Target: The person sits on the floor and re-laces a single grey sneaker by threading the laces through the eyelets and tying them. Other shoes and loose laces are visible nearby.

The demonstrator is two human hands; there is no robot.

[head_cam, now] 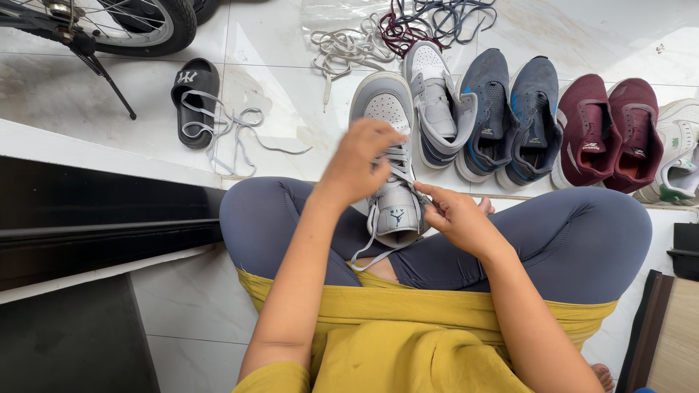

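A grey and white high-top sneaker rests toe-away between my crossed legs. My left hand hovers over its laces, fingers curled on a white lace. My right hand pinches the lace end at the sneaker's right side, next to the tongue. A loose lace end hangs down over my leg. The matching sneaker lies tipped just to the right.
Pairs of blue, maroon and white-green shoes line the tiled floor at right. Loose laces pile at the top. A black slipper with a lace and a bicycle wheel sit left. A black ledge runs along my left.
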